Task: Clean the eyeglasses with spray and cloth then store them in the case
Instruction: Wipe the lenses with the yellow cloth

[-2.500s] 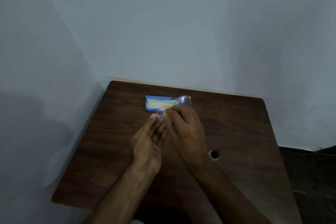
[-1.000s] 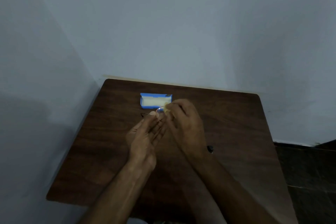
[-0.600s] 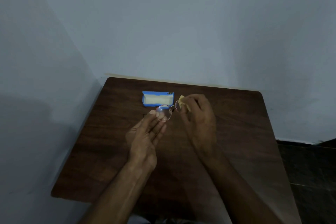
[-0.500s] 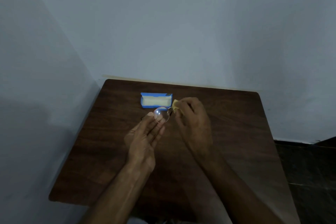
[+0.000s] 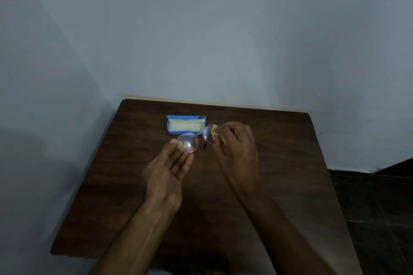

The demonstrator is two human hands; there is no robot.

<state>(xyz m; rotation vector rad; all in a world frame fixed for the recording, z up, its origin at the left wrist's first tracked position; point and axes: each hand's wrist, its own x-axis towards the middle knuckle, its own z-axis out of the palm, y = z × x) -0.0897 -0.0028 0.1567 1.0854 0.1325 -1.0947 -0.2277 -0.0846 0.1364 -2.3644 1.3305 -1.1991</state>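
Note:
Round-lensed eyeglasses with a thin frame hang above the middle of the dark wooden table. My left hand holds them at the left lens, thumb at the rim and fingers fairly straight beneath. My right hand pinches a small yellow cloth against the right lens. Behind the glasses lies an open blue case with a cream lining. The spray bottle is hidden in this frame.
The table stands in a corner, with a white wall behind it and another to its left. Dark floor lies to the right of the table.
My right hand with the cloth moved from the left lens to the right lens. The left lens now shows uncovered. The spray bottle beside my right forearm is no longer visible.

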